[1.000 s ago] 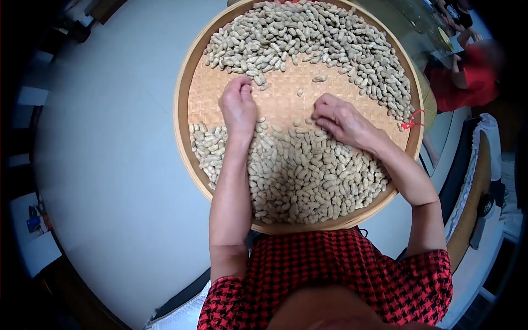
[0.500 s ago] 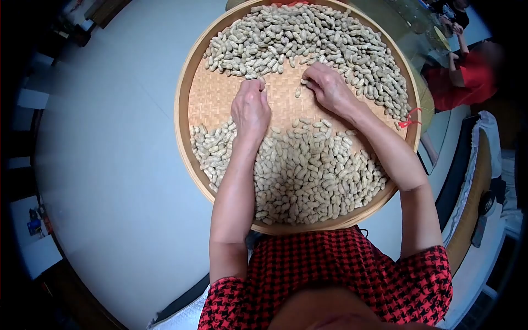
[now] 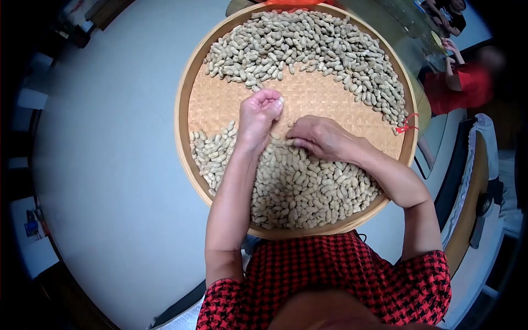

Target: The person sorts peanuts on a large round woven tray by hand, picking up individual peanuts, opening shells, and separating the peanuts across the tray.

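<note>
A round woven tray (image 3: 185, 110) holds unshelled peanuts in two heaps, a far pile (image 3: 308, 41) and a near pile (image 3: 308, 192). Over the bare weave between them, my left hand (image 3: 257, 120) is closed, with a small pale peanut (image 3: 281, 100) pinched between thumb and forefinger. My right hand (image 3: 324, 137) lies low at the near pile's upper edge. Its fingers are bent together around a peanut (image 3: 289, 142) at the tips, partly hidden by the hand.
A red tie (image 3: 406, 124) hangs on the tray's right rim. Beyond the tray, at the upper right, sits a person in a red top (image 3: 459, 88), with another person in dark clothes (image 3: 452, 19) farther back. Pale floor (image 3: 110, 165) lies to the left.
My right hand has come down from the far pile's edge to the near pile. My left hand has turned, moving slightly right and away from the far pile.
</note>
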Motion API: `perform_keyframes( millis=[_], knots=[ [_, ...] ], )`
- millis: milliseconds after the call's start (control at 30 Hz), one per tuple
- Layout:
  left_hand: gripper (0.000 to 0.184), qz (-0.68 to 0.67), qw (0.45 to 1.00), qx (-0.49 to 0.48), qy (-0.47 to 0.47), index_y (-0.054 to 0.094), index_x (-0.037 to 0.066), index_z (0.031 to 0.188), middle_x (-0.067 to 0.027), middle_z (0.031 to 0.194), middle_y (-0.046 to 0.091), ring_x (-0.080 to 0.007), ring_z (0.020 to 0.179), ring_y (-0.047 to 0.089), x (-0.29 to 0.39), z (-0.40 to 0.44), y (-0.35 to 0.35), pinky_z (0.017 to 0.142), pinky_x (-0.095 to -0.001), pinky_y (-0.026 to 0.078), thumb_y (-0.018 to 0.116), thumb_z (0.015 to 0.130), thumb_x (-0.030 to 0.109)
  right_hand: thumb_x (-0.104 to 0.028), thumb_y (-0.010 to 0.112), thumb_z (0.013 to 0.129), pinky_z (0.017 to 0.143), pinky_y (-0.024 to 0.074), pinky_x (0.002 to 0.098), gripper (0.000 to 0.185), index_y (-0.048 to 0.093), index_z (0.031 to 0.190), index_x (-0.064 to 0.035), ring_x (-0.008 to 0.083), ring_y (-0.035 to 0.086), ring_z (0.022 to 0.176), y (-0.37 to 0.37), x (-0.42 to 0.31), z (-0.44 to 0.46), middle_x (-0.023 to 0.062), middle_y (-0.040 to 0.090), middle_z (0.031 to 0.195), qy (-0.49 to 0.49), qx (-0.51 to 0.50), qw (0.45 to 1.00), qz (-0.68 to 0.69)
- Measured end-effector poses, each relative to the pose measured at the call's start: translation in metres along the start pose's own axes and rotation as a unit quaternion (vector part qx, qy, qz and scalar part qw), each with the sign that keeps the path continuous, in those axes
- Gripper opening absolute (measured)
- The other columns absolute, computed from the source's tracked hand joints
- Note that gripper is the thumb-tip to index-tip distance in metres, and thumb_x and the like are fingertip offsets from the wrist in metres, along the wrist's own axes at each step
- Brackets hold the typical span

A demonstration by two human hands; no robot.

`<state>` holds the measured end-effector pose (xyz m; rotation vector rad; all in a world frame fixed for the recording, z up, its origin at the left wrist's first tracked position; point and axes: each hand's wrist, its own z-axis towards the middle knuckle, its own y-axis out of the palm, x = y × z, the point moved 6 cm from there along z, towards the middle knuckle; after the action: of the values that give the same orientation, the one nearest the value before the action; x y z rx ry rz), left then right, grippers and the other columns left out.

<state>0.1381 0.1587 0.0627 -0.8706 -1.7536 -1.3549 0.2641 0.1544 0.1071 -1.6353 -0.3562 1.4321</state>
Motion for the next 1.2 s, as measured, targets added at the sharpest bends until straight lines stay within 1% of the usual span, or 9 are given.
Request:
perform_keyframes(
  millis=[267, 333, 433, 533, 700, 800, 867, 1100, 1200],
  knots=[
    [0.009, 0.285, 0.946, -0.147, 0.052, 0.062, -0.002, 0.087, -0.0002, 0.075, 0.060, -0.0064, 0.067, 0.054, -0.004, -0.016, 0.022, 0.061, -0.0201, 0.045, 0.059, 0.080, 0.002, -0.013, 0.055, 0.082, 0.062, 0.0450, 0.0349, 0.014, 0.056, 0.084, 0.0005, 0.0290, 0.056, 0.064, -0.036, 0.031, 0.009, 0.0162, 0.059, 0.070, 0.170, 0.143, 0.971, 0.084],
    [0.015, 0.378, 0.920, -0.069, 0.080, 0.061, -0.005, 0.091, -0.0083, 0.065, 0.056, -0.0219, 0.064, 0.057, 0.009, -0.012, 0.008, 0.064, -0.0329, 0.047, 0.058, 0.076, -0.002, -0.010, 0.055, 0.081, 0.064, 0.0450, 0.0360, 0.012, 0.057, 0.085, 0.0017, 0.0297, 0.057, 0.067, -0.037, 0.039, 0.019, 0.0167, 0.058, 0.073, 0.156, 0.143, 0.977, 0.034],
    [0.019, 0.473, 0.829, 0.140, 0.265, 0.062, -0.002, 0.094, -0.0149, 0.075, 0.058, -0.0291, 0.070, 0.058, 0.038, -0.004, -0.017, 0.070, -0.0373, 0.047, 0.058, 0.075, -0.002, -0.008, 0.056, 0.080, 0.067, 0.0448, 0.0367, 0.014, 0.058, 0.090, 0.0012, 0.0298, 0.056, 0.074, -0.040, 0.045, 0.045, 0.0171, 0.058, 0.079, 0.043, 0.224, 0.973, -0.024],
    [0.021, 0.497, 0.791, 0.181, 0.309, 0.061, 0.000, 0.096, -0.0177, 0.082, 0.056, -0.0321, 0.075, 0.057, 0.037, 0.000, -0.023, 0.071, -0.0393, 0.045, 0.057, 0.075, -0.003, -0.003, 0.057, 0.077, 0.070, 0.0448, 0.0373, 0.024, 0.058, 0.101, -0.0035, 0.0314, 0.054, 0.082, -0.036, 0.047, 0.069, 0.0151, 0.054, 0.087, 0.032, 0.248, 0.967, -0.054],
    [0.023, 0.517, 0.809, 0.149, 0.238, 0.059, 0.000, 0.096, -0.0186, 0.082, 0.056, -0.0356, 0.077, 0.056, 0.026, 0.009, -0.030, 0.070, -0.0410, 0.045, 0.059, 0.074, -0.002, 0.003, 0.056, 0.072, 0.070, 0.0450, 0.0386, 0.028, 0.056, 0.098, -0.0053, 0.0313, 0.053, 0.084, -0.024, 0.058, 0.086, 0.0132, 0.051, 0.089, 0.034, 0.207, 0.965, -0.156],
    [0.015, 0.522, 0.803, 0.168, 0.233, 0.059, 0.001, 0.089, -0.0155, 0.078, 0.058, -0.0258, 0.070, 0.058, 0.031, 0.007, -0.033, 0.065, -0.0350, 0.046, 0.061, 0.075, 0.005, 0.004, 0.055, 0.070, 0.071, 0.0441, 0.0390, 0.024, 0.056, 0.093, -0.0046, 0.0310, 0.053, 0.084, -0.028, 0.057, 0.070, 0.0134, 0.051, 0.086, 0.035, 0.185, 0.970, -0.152],
    [0.007, 0.510, 0.843, 0.124, 0.115, 0.059, 0.001, 0.081, -0.0173, 0.082, 0.057, -0.0344, 0.078, 0.057, 0.026, 0.009, -0.033, 0.070, -0.0413, 0.044, 0.058, 0.074, 0.001, 0.000, 0.056, 0.073, 0.072, 0.0437, 0.0388, 0.017, 0.057, 0.090, -0.0025, 0.0316, 0.053, 0.085, -0.033, 0.056, 0.058, 0.0142, 0.053, 0.086, 0.052, 0.144, 0.980, -0.129],
    [0.002, 0.552, 0.819, 0.052, 0.152, 0.058, 0.000, 0.070, -0.0178, 0.078, 0.057, -0.0349, 0.076, 0.057, 0.023, 0.002, -0.038, 0.070, -0.0415, 0.045, 0.056, 0.071, 0.000, -0.016, 0.060, 0.080, 0.074, 0.0440, 0.0381, 0.020, 0.058, 0.088, 0.0015, 0.0321, 0.055, 0.082, -0.032, 0.036, 0.025, 0.0163, 0.058, 0.084, 0.185, -0.079, 0.980, 0.012],
    [0.005, 0.572, 0.808, 0.036, 0.134, 0.059, -0.002, 0.075, -0.0139, 0.075, 0.057, -0.0260, 0.071, 0.057, 0.022, 0.003, -0.037, 0.067, -0.0335, 0.045, 0.059, 0.071, 0.000, -0.019, 0.061, 0.080, 0.073, 0.0449, 0.0386, 0.021, 0.059, 0.088, 0.0006, 0.0325, 0.057, 0.080, -0.031, 0.033, 0.027, 0.0163, 0.059, 0.082, 0.127, -0.007, 0.991, -0.036]
  ],
)
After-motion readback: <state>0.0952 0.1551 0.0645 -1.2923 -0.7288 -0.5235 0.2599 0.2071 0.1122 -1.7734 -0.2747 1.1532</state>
